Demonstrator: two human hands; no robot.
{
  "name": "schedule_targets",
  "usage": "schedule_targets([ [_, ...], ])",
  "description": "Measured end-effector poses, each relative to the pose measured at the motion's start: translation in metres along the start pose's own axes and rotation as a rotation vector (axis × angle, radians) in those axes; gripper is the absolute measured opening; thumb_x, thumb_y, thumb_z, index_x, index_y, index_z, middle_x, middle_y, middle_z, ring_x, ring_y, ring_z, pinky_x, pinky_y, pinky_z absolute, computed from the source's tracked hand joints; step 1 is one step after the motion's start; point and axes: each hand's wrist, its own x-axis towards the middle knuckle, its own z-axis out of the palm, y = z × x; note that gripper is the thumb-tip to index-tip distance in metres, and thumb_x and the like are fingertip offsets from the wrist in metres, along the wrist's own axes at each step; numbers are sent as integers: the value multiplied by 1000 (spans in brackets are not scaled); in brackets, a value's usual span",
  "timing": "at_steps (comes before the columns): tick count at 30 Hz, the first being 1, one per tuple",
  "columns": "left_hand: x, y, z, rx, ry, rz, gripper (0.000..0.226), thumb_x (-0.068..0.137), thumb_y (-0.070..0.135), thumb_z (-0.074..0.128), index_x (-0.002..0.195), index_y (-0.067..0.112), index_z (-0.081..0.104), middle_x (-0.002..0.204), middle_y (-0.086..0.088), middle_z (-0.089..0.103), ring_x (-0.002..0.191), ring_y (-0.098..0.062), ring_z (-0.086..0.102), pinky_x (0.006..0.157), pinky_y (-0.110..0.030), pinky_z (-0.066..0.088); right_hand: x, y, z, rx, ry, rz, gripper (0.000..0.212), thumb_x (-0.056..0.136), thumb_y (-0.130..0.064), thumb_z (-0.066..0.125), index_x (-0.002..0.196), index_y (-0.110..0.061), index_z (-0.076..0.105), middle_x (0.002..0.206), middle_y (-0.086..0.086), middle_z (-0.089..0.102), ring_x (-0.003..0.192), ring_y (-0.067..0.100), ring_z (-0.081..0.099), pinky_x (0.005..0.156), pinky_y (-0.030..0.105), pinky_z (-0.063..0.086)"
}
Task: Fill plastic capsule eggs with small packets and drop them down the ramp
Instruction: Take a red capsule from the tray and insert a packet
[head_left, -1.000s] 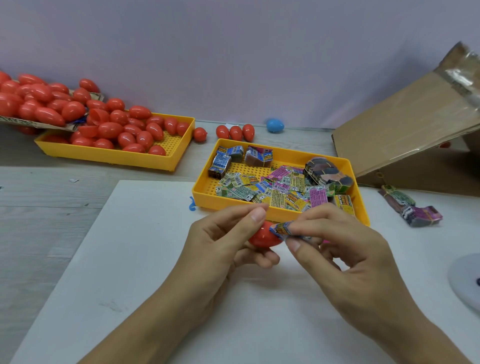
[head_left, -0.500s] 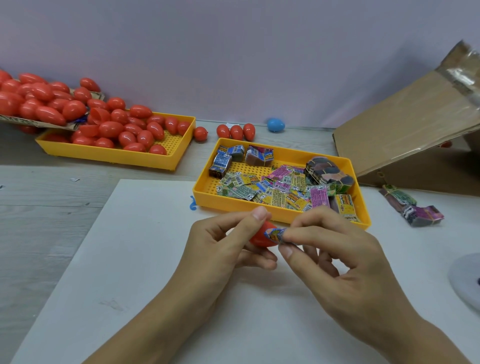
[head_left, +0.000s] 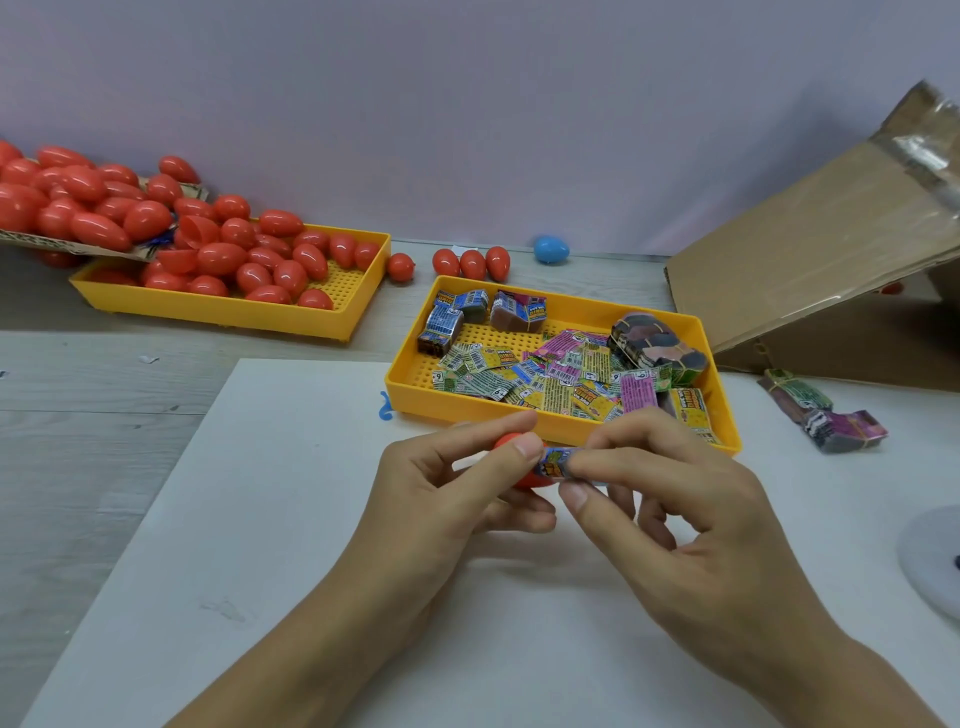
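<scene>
Bench (head_left: 130, 467) carries a white board (head_left: 260, 545) where we work; cardboard ramp (head_left: 810, 260) rises far right, well apart from our hands. Two yellow trays behind: the left tray (head_left: 218, 312) is heaped with red capsule eggs (head_left: 223, 257), the nearer tray (head_left: 719, 410) holds loose printed packets (head_left: 566, 374) and banded bundles.

Our left hand (head_left: 441, 499) grips a red egg half (head_left: 511, 441), fingers curled round it, thumb on top. Most of the shell is hidden; we judge its open mouth faces right, but can't confirm.

Our right hand (head_left: 670, 499) pinches one small packet (head_left: 555, 461) narrowly between thumb and index finger, other fingers loosely curled under.

Key relation: the packet sits just right of the shell, touching or nearly so at the left thumb tip. Its long axis runs roughly left-right, so it points into the shell end-on. Right hand is the one that feeds; left only steadies.

We read the step as insertion in progress, not yet closed. Next move probably needs a short push leftward along that axis. Risk: packet buckles or catches the rim if it tilts. The other shell half is not visible to us.
</scene>
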Motion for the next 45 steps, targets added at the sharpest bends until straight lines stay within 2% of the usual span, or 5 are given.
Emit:
schedule_targets([
  [8,1,1,1,-13,40,26,39,62,29,91,99,22,82,83,-15,74,55,-25,69,57,-26,58,1,-3,-1,88,69,21,15,85,-36,66,98,-34,74,105,-9,62,79,15,63,46,31,47],
  [26,1,-3,2,-32,29,137,22,76,20,73,95,11,78,80,-18,72,55,-27,68,55,-27,57,3,-4,-3,32,96,38,16,88,-36,62,88,-28,76,94,-13,67,89,12,66,47,29,49],
  [36,-3,-4,5,55,29,218,20,80,20,70,99,16,76,82,-15,74,58,-29,70,56,-31,58,6,-5,-6,509,90,404,17,78,-35,71,85,-19,70,79,3,76,77,18,73,50,29,57],
  [41,-6,-5,8,126,38,293,20,81,19,69,100,19,75,83,-11,75,60,-26,72,57,-27,58,11,-6,-8,679,-12,559,38,68,-47,69,95,-22,79,92,11,77,89,24,75,55,31,58],
  [45,-6,-5,8,185,68,314,21,81,25,70,100,25,77,86,-3,78,59,-22,72,60,-25,58,13,-4,-11,784,-112,642,32,76,-35,70,99,-15,79,103,13,76,100,28,73,63,34,60],
])
